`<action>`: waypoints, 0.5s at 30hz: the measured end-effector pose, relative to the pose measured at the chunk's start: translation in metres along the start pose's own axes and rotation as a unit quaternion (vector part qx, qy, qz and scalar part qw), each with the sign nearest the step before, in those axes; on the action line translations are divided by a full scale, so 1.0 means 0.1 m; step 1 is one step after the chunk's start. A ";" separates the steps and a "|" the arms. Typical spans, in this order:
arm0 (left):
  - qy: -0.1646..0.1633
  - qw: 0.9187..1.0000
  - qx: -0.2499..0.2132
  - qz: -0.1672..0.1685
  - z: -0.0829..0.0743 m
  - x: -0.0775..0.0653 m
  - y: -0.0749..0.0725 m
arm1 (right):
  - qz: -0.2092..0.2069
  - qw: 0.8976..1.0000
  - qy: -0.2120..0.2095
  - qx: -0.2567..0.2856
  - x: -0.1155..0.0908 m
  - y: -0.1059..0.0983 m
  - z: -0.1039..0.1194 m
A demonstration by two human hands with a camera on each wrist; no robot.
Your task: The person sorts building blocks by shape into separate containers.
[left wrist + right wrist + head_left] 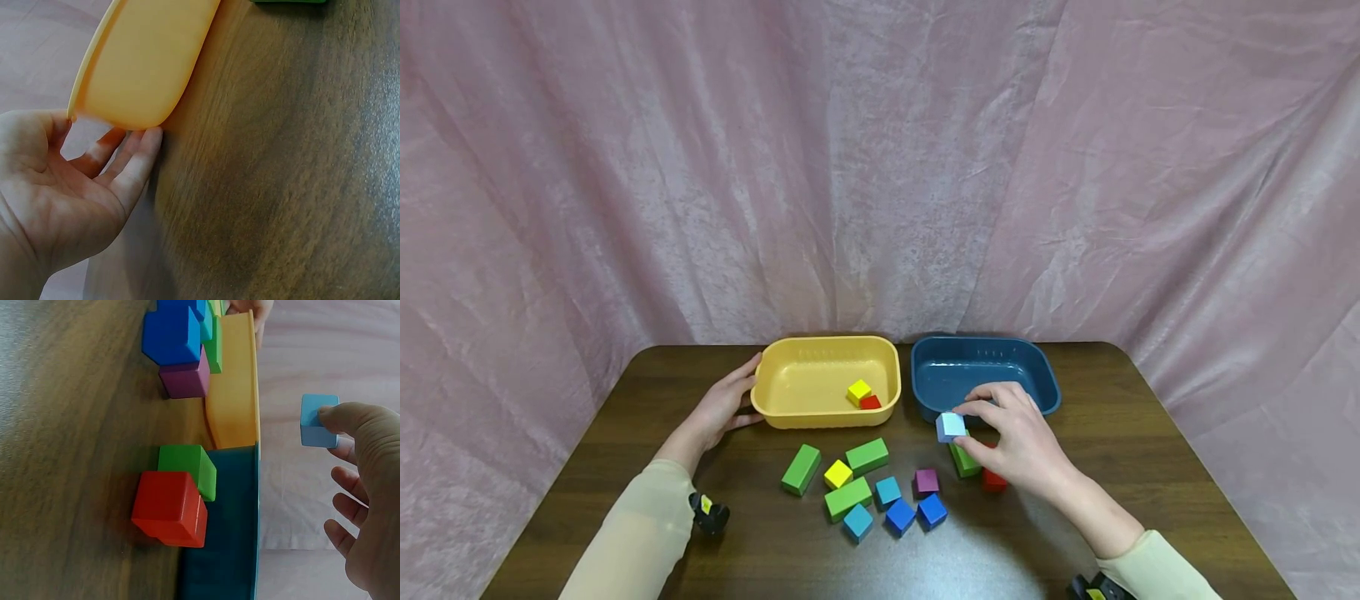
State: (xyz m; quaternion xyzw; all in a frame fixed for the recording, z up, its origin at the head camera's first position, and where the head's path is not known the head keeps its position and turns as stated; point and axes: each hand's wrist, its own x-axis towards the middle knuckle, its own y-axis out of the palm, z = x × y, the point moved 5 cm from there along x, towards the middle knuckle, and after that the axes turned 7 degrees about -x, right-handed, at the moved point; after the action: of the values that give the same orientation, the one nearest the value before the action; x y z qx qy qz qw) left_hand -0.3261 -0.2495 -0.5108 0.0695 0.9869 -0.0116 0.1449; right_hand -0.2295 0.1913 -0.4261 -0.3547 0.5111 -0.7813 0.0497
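My right hand (1018, 433) pinches a light blue cube (951, 427) between thumb and fingers, in front of the near rim of the dark blue bin (977, 343). In the right wrist view the cube (319, 420) sits at the thumb and index tips, the other fingers loosely bent. At the left end of the yellow bin (797, 383), my left hand (722, 408) holds its end, thumb and fingers spread along it. The left wrist view shows the fingertips against the bin's wall (144, 69). Inside that bin lie a yellow cube (859, 392) and a red block (870, 402).
Several blocks lie on the brown table before the bins: green blocks (801, 469), a yellow cube (838, 474), blue cubes (900, 517) and a purple cube (926, 481). Below the right hand are a green block (965, 461) and red blocks (164, 503). A pink curtain (880, 167) hangs behind.
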 end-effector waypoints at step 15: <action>0.003 1.000 -0.010 -0.004 0.02 0.03 -0.02 | 0.001 1.000 0.004 0.007 0.15 0.00 -0.01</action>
State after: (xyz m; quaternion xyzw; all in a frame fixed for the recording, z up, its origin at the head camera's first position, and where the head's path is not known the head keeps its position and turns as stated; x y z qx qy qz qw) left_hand -0.3287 -0.2516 -0.5132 0.0643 0.9877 -0.0021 0.1426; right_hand -0.2409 0.1856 -0.4188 -0.3507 0.5059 -0.7865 0.0508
